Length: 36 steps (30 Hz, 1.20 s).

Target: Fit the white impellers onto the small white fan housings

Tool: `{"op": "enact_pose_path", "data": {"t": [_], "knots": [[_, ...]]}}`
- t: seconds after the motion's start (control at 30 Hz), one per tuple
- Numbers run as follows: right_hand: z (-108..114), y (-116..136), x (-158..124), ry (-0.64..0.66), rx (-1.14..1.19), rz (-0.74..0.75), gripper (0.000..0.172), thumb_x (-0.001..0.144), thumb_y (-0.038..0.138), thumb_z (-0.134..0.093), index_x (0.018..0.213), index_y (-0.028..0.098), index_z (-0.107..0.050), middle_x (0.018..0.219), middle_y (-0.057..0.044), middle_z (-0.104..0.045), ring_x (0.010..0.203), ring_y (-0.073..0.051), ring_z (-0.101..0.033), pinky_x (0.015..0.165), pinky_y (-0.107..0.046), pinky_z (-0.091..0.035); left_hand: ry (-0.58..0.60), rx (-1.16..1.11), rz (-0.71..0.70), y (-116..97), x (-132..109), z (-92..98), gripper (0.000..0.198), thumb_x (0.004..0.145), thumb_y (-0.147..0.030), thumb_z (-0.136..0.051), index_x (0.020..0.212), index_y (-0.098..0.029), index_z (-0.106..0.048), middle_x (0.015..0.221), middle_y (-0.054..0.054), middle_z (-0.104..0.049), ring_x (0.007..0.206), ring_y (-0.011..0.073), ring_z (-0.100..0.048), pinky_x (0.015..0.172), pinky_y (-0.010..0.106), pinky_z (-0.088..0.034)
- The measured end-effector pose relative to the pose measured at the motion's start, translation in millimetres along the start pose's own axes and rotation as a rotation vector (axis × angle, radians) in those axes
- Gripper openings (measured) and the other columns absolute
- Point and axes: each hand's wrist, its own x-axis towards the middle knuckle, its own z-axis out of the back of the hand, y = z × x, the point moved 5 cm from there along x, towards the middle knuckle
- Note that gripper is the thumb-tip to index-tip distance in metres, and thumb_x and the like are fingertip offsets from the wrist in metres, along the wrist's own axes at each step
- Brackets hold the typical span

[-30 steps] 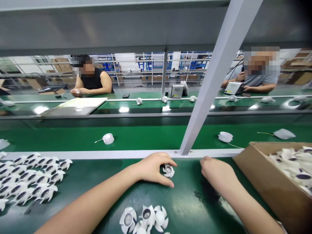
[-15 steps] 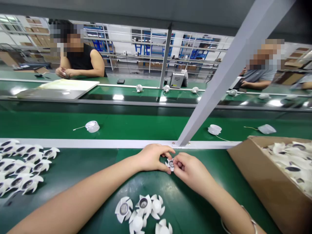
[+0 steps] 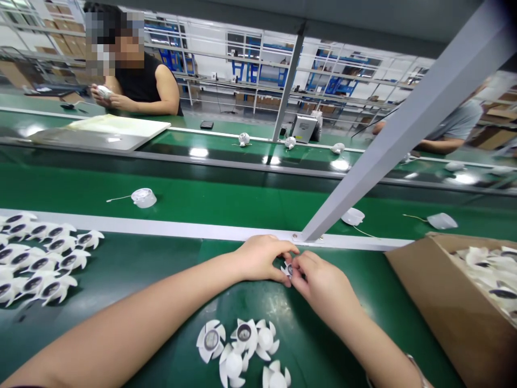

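One fan (image 3: 288, 270) is pinched in my left hand (image 3: 262, 260); my right hand (image 3: 321, 276) bunches against it, its grip unclear; five fans (image 3: 244, 333) lie nearer than my fingers.

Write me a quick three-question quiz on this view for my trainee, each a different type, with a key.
1. Multiple choice: What sits between the fingertips of the person's bare left hand and bare right hand?
A) a yellow screwdriver
B) a small white bladed plastic wheel
C) a roll of clear tape

2. True or false: The open brown cardboard box stands to the person's right.

3. Count: How many wheels show in the loose white group on the dark green tabletop, nearest the person?

Key: 1. B; 2. True; 3. Five.
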Motion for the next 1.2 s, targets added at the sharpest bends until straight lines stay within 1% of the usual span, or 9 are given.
{"op": "enact_pose_path", "data": {"t": [0.2, 0.43, 0.5, 0.6, 0.77, 0.93, 1.0, 1.13, 1.2], "knots": [[4.0, -1.6, 0.1, 0.051, 0.073, 0.084, 0.012, 0.088, 0.017, -0.056, 0.079, 0.017, -0.064, 0.081, -0.004, -0.066, 0.064, -0.014, -0.063, 0.056, -0.024, -0.042, 0.011, 0.007, 0.009, -0.3, 0.4, -0.5, 0.062, 0.067, -0.037, -0.084, 0.124, -0.028, -0.060, 0.107, -0.004, -0.075, 0.107, 0.0222, -0.063, 0.090, 0.032, -0.045], [28.7, 6.4, -8.3, 0.070, -0.008, 0.250, 0.024, 0.095, 0.019, -0.048, 0.089, 0.020, -0.071, 0.071, -0.001, -0.064, 0.060, -0.016, -0.060, 0.060, -0.030, -0.040, 0.001, 0.010, -0.020, 1.6, -0.9, -1.8, 0.056, 0.069, -0.046, -0.083, 0.117, -0.027, -0.062, 0.106, -0.005, -0.075, 0.102, 0.0209, -0.063, 0.085, 0.029, -0.045], [38.2, -18.1, -9.7, -0.017, -0.006, 0.133, 0.024, 0.096, 0.023, -0.049, 0.091, 0.021, -0.072, 0.076, -0.001, -0.068, 0.066, -0.015, -0.063, 0.064, -0.029, -0.043, 0.005, 0.028, -0.064, 0.7, -1.4, -1.8, 0.051, 0.072, -0.048, -0.081, 0.115, -0.027, -0.063, 0.107, -0.004, -0.074, 0.100, 0.0199, -0.063, 0.084, 0.028, -0.045], [47.4, -81.5, -15.6, -0.204, -0.057, -0.203, 0.022, 0.094, 0.031, -0.052, 0.092, 0.021, -0.072, 0.088, -0.003, -0.072, 0.076, -0.017, -0.066, 0.067, -0.028, -0.045, 0.006, 0.071, -0.177, -3.0, -2.2, -2.1, 0.040, 0.079, -0.049, -0.076, 0.111, -0.026, -0.065, 0.107, -0.001, -0.073, 0.098, 0.0188, -0.064, 0.085, 0.028, -0.044], [24.7, -167.5, -27.5, -0.264, -0.023, -0.613, 0.043, 0.085, 0.045, -0.054, 0.108, 0.014, -0.072, 0.111, -0.015, -0.068, 0.099, -0.030, -0.064, 0.083, -0.040, -0.049, -0.015, 0.156, -0.347, -8.8, -3.5, -3.8, 0.030, 0.088, -0.051, -0.066, 0.101, -0.024, -0.070, 0.102, 0.001, -0.073, 0.093, 0.0168, -0.064, 0.084, 0.028, -0.044], [-10.0, -186.1, 1.0, -0.236, 0.084, -0.681, 0.079, 0.077, 0.058, -0.061, 0.132, 0.001, -0.056, 0.122, -0.024, -0.060, 0.102, -0.031, -0.062, 0.089, -0.043, -0.049, -0.044, 0.347, -0.440, -15.2, -7.2, -3.3, 0.033, 0.094, -0.051, -0.056, 0.104, -0.025, -0.073, 0.105, 0.004, -0.073, 0.089, 0.0175, -0.065, 0.077, 0.029, -0.045], [-18.1, -187.6, 20.0, -0.202, 0.121, -0.662, 0.073, 0.073, 0.056, -0.065, 0.128, 0.008, -0.060, 0.118, -0.020, -0.064, 0.097, -0.029, -0.063, 0.083, -0.040, -0.050, -0.049, 0.403, -0.463, -17.7, -9.2, -2.7, 0.034, 0.096, -0.051, -0.052, 0.107, -0.025, -0.073, 0.105, 0.005, -0.074, 0.089, 0.0174, -0.066, 0.075, 0.029, -0.046], [-24.1, -191.1, 39.8, -0.114, 0.207, -0.634, 0.040, 0.072, 0.048, -0.065, 0.095, 0.016, -0.072, 0.087, -0.009, -0.071, 0.079, -0.022, -0.064, 0.072, -0.031, -0.049, -0.056, 0.433, -0.465, -18.9, -12.2, -2.1, 0.035, 0.097, -0.050, -0.051, 0.110, -0.025, -0.073, 0.107, 0.005, -0.074, 0.090, 0.0174, -0.067, 0.076, 0.028, -0.047], [-21.7, -193.0, 35.8, -0.126, 0.219, -0.664, 0.043, 0.078, 0.050, -0.057, 0.094, 0.013, -0.071, 0.083, -0.010, -0.071, 0.074, -0.021, -0.063, 0.069, -0.031, -0.049, -0.062, 0.429, -0.463, -18.1, -13.0, -2.1, 0.036, 0.097, -0.050, -0.051, 0.110, -0.025, -0.073, 0.108, 0.005, -0.074, 0.090, 0.0174, -0.067, 0.076, 0.028, -0.048]]}}
